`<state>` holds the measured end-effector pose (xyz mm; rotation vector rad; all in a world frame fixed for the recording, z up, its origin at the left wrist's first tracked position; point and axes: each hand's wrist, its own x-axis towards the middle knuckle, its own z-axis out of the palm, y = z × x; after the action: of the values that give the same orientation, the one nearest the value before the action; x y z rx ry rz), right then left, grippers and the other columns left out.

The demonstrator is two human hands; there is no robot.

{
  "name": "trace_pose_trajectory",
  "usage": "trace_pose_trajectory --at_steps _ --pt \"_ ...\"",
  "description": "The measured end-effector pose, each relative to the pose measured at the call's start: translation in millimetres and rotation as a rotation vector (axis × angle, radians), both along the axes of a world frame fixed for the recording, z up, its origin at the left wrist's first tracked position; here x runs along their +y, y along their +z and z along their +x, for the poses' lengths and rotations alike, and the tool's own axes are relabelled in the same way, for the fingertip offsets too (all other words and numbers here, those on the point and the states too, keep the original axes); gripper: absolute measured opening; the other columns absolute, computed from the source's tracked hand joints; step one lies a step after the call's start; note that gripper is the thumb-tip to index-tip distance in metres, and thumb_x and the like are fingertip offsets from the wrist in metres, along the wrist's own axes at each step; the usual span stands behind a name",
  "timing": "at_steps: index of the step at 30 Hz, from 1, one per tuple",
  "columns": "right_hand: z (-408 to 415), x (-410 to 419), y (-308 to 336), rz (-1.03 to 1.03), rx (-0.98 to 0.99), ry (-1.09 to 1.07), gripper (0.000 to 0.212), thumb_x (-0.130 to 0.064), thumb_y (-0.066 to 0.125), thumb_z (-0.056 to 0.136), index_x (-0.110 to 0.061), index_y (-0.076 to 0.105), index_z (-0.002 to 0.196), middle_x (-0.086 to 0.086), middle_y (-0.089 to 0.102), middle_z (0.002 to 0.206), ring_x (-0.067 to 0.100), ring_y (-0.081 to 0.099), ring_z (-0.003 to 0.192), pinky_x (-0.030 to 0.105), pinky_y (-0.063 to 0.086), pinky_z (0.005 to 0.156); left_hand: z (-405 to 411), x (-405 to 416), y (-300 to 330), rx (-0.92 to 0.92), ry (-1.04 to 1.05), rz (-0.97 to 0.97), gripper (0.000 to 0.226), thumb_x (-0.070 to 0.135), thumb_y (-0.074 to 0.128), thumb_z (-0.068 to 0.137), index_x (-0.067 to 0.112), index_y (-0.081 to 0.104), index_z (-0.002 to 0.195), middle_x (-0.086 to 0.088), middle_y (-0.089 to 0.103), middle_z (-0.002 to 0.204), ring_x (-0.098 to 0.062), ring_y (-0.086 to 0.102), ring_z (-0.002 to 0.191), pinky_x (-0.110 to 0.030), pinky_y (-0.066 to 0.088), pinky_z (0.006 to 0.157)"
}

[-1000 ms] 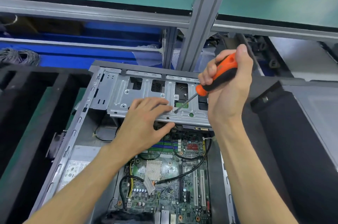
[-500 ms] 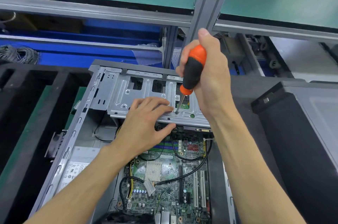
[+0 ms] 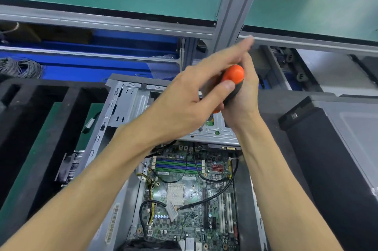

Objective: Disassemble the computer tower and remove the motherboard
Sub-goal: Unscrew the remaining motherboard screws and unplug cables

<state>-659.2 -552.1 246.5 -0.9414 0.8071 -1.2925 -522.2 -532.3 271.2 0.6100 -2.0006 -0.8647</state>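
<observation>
Screwdriver [image 3: 232, 80]: an orange-and-black handle is held nearly upright, its orange butt turned toward the camera; the tip is seen on a screw at about 6 o'clock of the handle, on the drive cage.
Right hand [image 3: 240, 97]: curled around the handle from the 3 o'clock side, clamped on the screwdriver.
Left hand [image 3: 190, 97]: laid against the handle from 9 o'clock, the thumb pressed on the orange butt, the fingers stretched past it toward 1 o'clock; whether they are wrapped round the handle cannot be told.
Drive cage [image 3: 214, 130]: a silver metal bracket across the top of the open case, largely hidden under both hands.
Motherboard [image 3: 190, 193]: seated in the case floor at 6 o'clock of the hands, with black cables draped over it.
Computer tower [image 3: 98, 134]: laid on its side, open, between black foam blocks.
Side panel [image 3: 351, 148]: a dark panel is seen at 3 o'clock of the case.
Cable coil [image 3: 20, 67]: grey, at 10 o'clock, well apart.
</observation>
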Motion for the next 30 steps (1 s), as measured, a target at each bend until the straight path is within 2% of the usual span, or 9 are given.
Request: trace_pose_trajectory --at_steps 2,6,8,11,15,18,23,26,30 --pt "-0.8 -1.1 -1.7 0.009 0.005 -0.02 0.066 -0.06 0.029 0.098 -0.025 0.054 0.048 -0.004 0.045 0.047 0.018 0.035 0.046 0.032 0.015 0.049 -7.9 -3.2 7.5 -0.091 0.014 -0.085 0.042 0.0 0.052 0.097 0.012 0.056 0.137 0.002 0.058 0.137 -0.007 0.053 0.123 -0.042 0.044 0.102" --pt "-7.7 -0.9 -17.8 0.0 0.306 -0.263 0.052 -0.033 0.035 0.108 -0.029 0.073 0.072 -0.008 0.068 0.067 0.009 0.064 0.062 0.037 0.057 0.055 -12.4 -15.7 8.4 -0.102 0.172 -0.157 0.027 0.016 0.068 0.091 0.02 0.071 0.117 0.001 0.055 0.098 -0.015 0.052 0.096 -0.024 0.038 0.087" --pt "-16.6 7.8 -34.6 -0.05 0.674 -0.377 0.035 -0.015 0.043 0.104 -0.03 0.067 0.083 -0.009 0.066 0.069 0.006 0.059 0.062 0.043 0.056 0.058 -13.3 -23.6 6.8 -0.082 0.237 -0.134 0.018 0.028 0.075 0.085 0.02 0.074 0.101 0.0 0.042 0.088 -0.009 0.044 0.085 -0.018 0.037 0.078" --pt "-27.3 31.7 -57.0 -0.125 0.976 -0.22 0.021 -0.019 0.056 0.091 -0.04 0.056 0.087 -0.004 0.057 0.07 0.01 0.046 0.06 0.03 0.038 0.057 -21.6 -28.3 2.3 -0.097 0.301 -0.101 0.023 0.039 0.074 0.084 0.018 0.066 0.085 0.005 0.037 0.089 -0.003 0.042 0.081 -0.014 0.037 0.073" --pt "-21.4 39.8 -60.9 -0.178 1.187 -0.107 0.014 -0.034 0.065 0.095 -0.034 0.061 0.082 -0.008 0.063 0.066 0.008 0.057 0.059 0.029 0.046 0.06 -24.9 -27.6 4.7 -0.133 0.138 -0.008 0.023 0.029 0.057 0.098 0.016 0.061 0.115 0.004 0.051 0.118 0.003 0.052 0.106 -0.014 0.041 0.095" --pt "-21.3 37.6 -55.2 -0.146 1.265 -0.101 0.027 -0.031 0.059 0.101 -0.015 0.068 0.081 -0.005 0.069 0.065 0.004 0.061 0.055 0.026 0.046 0.058 -13.0 -22.6 11.3 -0.139 -0.196 0.316 0.048 0.02 0.04 0.099 0.022 0.041 0.147 0.006 0.056 0.136 -0.002 0.054 0.123 -0.03 0.042 0.108" --pt "-23.1 43.4 -53.5 -0.08 1.314 -0.077 0.024 -0.035 0.056 0.101 -0.016 0.056 0.086 -0.007 0.059 0.062 0.01 0.056 0.054 0.032 0.041 0.055 -10.5 -23.0 12.1 -0.226 0.004 0.029 0.039 0.034 0.073 0.083 0.021 0.065 0.119 0.005 0.059 0.101 -0.002 0.058 0.09 -0.027 0.051 0.085" --pt "-17.8 42.2 -51.8 -0.171 1.485 -0.188 0.048 -0.047 0.055 0.099 -0.018 0.044 0.062 -0.001 0.049 0.053 0.023 0.047 0.054 0.037 0.027 0.05 -23.3 -20.8 2.5 -0.189 0.218 0.034 0.049 0.042 0.083 0.075 0.01 0.051 0.094 0.003 0.046 0.087 -0.008 0.042 0.072 -0.025 0.04 0.066" --pt "-20.3 30.0 -50.0 -0.163 1.536 -0.055 0.037 -0.026 0.049 0.102 0.001 0.058 0.077 0.02 0.064 0.077 0.04 0.058 0.079 0.04 0.042 0.062 -24.0 -18.2 -0.9 -0.099 -0.12 0.363 0.054 0.026 0.066 0.092 0.023 0.038 0.138 0.005 0.051 0.132 -0.001 0.056 0.114 -0.029 0.046 0.098"
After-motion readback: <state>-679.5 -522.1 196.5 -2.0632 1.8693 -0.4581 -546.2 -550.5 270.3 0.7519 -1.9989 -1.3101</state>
